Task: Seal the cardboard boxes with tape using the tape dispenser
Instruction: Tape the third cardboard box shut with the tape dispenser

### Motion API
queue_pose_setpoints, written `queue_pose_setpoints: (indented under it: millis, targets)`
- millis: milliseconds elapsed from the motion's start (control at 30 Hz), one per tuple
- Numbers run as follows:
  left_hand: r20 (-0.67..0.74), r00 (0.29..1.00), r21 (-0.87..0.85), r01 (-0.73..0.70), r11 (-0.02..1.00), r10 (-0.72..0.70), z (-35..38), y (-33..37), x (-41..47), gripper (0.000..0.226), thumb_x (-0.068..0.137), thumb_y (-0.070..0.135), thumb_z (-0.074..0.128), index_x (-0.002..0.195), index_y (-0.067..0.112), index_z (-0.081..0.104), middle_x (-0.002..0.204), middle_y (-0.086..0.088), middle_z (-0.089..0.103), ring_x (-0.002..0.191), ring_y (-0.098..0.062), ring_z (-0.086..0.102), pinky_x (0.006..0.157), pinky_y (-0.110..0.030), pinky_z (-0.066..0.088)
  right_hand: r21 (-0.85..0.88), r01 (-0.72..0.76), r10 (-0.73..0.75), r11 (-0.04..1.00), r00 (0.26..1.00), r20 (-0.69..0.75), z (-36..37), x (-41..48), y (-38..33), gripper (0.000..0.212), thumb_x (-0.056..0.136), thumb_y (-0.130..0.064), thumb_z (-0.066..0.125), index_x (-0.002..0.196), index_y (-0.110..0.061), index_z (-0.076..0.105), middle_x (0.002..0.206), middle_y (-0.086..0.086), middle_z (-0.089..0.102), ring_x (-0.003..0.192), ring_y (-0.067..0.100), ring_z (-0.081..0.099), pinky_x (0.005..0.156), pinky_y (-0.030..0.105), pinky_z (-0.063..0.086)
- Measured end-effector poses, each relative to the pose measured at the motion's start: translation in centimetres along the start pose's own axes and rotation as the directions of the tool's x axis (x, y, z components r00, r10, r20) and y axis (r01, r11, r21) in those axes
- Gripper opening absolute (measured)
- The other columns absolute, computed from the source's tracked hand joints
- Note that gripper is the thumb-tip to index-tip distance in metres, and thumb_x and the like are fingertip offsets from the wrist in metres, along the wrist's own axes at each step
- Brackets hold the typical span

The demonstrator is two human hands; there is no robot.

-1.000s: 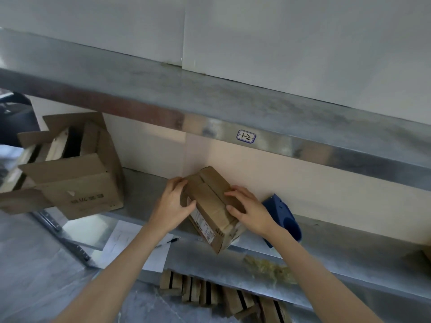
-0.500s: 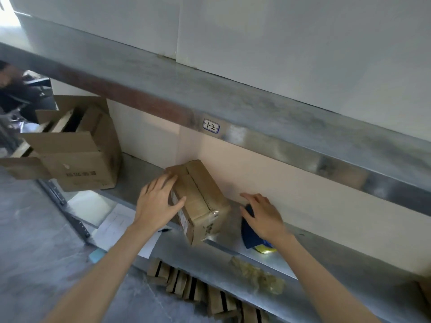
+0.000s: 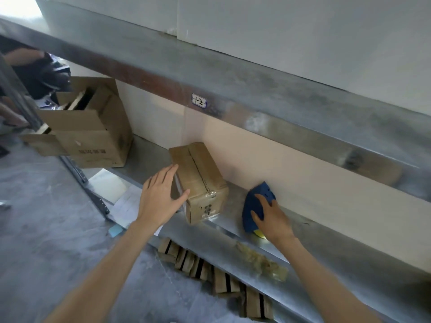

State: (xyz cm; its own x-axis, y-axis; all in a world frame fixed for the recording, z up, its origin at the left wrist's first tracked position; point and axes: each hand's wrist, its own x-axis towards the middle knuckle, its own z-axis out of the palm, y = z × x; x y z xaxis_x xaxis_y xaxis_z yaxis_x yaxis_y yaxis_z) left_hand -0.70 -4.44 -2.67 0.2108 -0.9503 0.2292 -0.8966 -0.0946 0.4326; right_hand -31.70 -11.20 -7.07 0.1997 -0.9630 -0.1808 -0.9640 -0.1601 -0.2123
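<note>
Head view: cardboard box (image 3: pixel 200 180) on steel shelf (image 3: pixel 326 243), beige wall (image 3: pixel 303 173), grey floor (image 3: pixel 46 229).

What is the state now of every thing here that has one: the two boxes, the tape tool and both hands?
small box: flaps closed, lying on the shelf.
large box: flaps open, standing at the shelf's left end.
tape dispenser: lying on the shelf.
left hand: open, fingers straight, touching the small box's side.
right hand: rests on the tape dispenser; whether it grips is unclear.

One view only: your head cam looks forward and down, tilted, near the metal shelf (image 3: pixel 338 257).
</note>
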Motion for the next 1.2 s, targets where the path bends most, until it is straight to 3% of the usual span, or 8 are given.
queue_pose_setpoints:
  millis: [100,233,367,500,567,667,1000,1200]
  targets:
    - [-0.004,1.0,-0.013,-0.009,1.0,0.009,-0.2,0.0,0.1,0.073,0.091,0.052,0.061,0.151,0.019,0.037,0.155,-0.002,0.041,0.14,-0.024,0.041,0.115,-0.045,0.03,0.016,-0.032,0.032,0.999,0.999,0.01,-0.2,0.1,-0.3,0.061,0.102,-0.046,0.043,0.155,-0.033,0.016,0.13,0.012,0.054,0.084,0.028,0.064,0.059,0.031,0.046]
    - [-0.002,1.0,-0.034,-0.009,0.999,0.009,-0.5,-0.2,0.1,0.072,0.091,0.051,0.062,0.151,0.02,0.037,0.155,-0.002,0.04,0.141,-0.024,0.04,0.116,-0.046,0.03,0.209,-0.044,0.025,0.977,0.995,0.093,0.8,-0.1,-0.6,0.073,0.1,-0.03,0.052,0.157,-0.032,0.006,0.065,0.007,0.059,0.051,0.019,0.05,0.045,0.03,0.039]
    - [0.013,1.0,-0.038,-0.006,0.999,0.007,-0.6,-0.5,-0.1,0.072,0.091,0.051,0.062,0.151,0.019,0.037,0.155,-0.002,0.041,0.141,-0.024,0.039,0.117,-0.044,0.029,0.48,-0.072,0.013,0.874,0.992,0.125,1.4,0.5,-0.4,0.073,0.097,-0.009,0.054,0.153,-0.034,0.014,0.099,0.028,0.063,0.056,0.029,0.047,0.051,0.036,0.038]
    - [0.041,0.999,-0.052,0.007,0.999,-0.005,-0.6,-1.0,-0.4,0.072,0.091,0.05,0.063,0.151,0.019,0.036,0.156,-0.002,0.04,0.142,-0.024,0.039,0.118,-0.043,0.028,0.574,-0.085,-0.016,0.814,0.986,0.168,0.8,1.0,0.1,0.074,0.096,-0.002,0.052,0.15,-0.037,0.017,0.119,0.015,0.053,0.07,0.035,0.052,0.059,0.037,0.04]
    - [0.042,0.999,-0.058,0.005,0.998,-0.002,-0.6,-1.2,-0.5,0.071,0.091,0.048,0.063,0.151,0.018,0.037,0.155,-0.002,0.04,0.141,-0.023,0.039,0.117,-0.042,0.027,0.63,-0.095,-0.035,0.771,0.981,0.191,0.6,1.3,0.2,0.071,0.098,0.0,0.049,0.149,-0.038,0.018,0.135,0.004,0.045,0.096,0.047,0.058,0.069,0.042,0.045]
    - [0.043,0.999,-0.06,-0.002,0.998,0.004,-0.5,-1.3,-0.8,0.07,0.091,0.047,0.064,0.15,0.019,0.038,0.154,-0.002,0.042,0.14,-0.023,0.04,0.116,-0.041,0.027,0.681,-0.079,-0.061,0.728,0.982,0.179,0.3,1.6,0.0,0.06,0.103,-0.008,0.047,0.145,-0.039,0.02,0.158,0.002,0.024,0.136,0.032,0.039,0.093,0.035,0.044]
    - [0.071,0.997,-0.067,-0.015,0.998,0.019,-0.3,-1.4,-1.3,0.066,0.092,0.046,0.062,0.149,0.02,0.039,0.152,0.0,0.043,0.14,-0.021,0.039,0.116,-0.039,0.027,0.702,-0.191,0.026,0.686,0.971,0.239,-1.0,1.8,0.1,0.077,0.093,0.012,0.053,0.153,-0.026,0.023,0.155,-0.002,0.024,0.127,0.031,0.041,0.097,0.043,0.043]
    - [0.077,0.996,-0.074,-0.032,0.997,0.037,-0.3,-1.4,-1.7,0.063,0.094,0.046,0.06,0.149,0.02,0.04,0.152,0.001,0.043,0.139,-0.02,0.039,0.115,-0.036,0.026,0.616,-0.202,0.115,0.762,0.977,0.179,-0.1,1.8,-0.4,0.074,0.094,0.005,0.049,0.15,-0.036,0.025,0.139,0.022,0.049,0.077,0.027,0.05,0.054,0.03,0.036]
